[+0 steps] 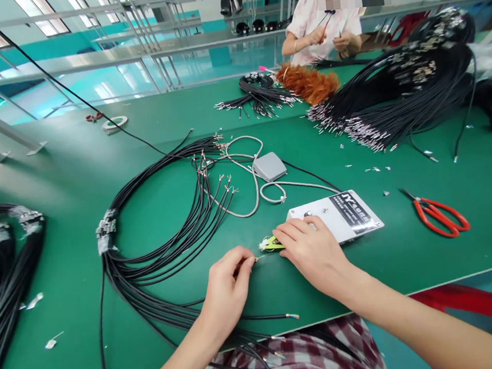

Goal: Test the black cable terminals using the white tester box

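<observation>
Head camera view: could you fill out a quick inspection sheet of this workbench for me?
Surface: green table.
Job's things: left hand pinches a thin wire end; right hand rests on a yellow-green tool beside a white box.
Clutter: red scissors, tape roll, grey pedal, scraps.
Grippers: nothing seen.
Cables: black cable bundle; a bigger heap.
Surroundings: another person opposite; metal racks.

Green worktop (76, 165); grey metal rack frame (101, 58) along far edge; teal wall (11, 58) behind; bright windows (42, 21) upper left.
</observation>
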The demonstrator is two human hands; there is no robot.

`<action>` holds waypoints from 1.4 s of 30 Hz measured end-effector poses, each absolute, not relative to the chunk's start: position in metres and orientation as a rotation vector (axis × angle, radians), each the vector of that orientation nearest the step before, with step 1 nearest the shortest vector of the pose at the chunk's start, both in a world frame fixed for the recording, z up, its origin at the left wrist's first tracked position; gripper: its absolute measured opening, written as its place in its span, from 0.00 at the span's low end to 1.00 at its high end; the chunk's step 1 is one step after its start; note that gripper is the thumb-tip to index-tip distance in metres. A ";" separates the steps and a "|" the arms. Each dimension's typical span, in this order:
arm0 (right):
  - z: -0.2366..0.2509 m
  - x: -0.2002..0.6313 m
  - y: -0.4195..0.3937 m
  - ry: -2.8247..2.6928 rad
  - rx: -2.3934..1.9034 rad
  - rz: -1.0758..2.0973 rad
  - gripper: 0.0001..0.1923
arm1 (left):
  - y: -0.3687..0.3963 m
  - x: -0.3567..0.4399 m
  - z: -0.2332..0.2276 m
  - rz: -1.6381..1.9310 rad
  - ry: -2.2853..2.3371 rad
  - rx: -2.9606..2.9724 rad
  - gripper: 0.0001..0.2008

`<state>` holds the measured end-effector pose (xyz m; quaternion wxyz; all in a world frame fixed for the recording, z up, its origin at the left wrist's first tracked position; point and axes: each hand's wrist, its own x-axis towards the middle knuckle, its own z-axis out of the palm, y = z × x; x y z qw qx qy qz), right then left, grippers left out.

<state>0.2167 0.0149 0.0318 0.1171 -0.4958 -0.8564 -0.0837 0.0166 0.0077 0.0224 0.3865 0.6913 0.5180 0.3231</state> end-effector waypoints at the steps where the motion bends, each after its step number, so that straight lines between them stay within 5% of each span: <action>1: 0.030 0.215 0.017 -2.526 -1.473 -0.261 0.06 | 0.010 0.017 0.023 0.822 1.322 1.731 0.11; 27: 0.042 0.210 0.028 -2.551 -1.541 -0.131 0.11 | 0.031 0.031 0.008 0.751 1.378 1.729 0.10; 35: 0.034 0.275 -0.022 -1.863 -1.426 -0.171 0.07 | 0.030 0.028 0.008 0.776 1.360 1.721 0.11; 42: 0.009 0.266 -0.045 -1.877 -1.413 -0.187 0.07 | 0.030 0.028 0.007 0.771 1.369 1.738 0.10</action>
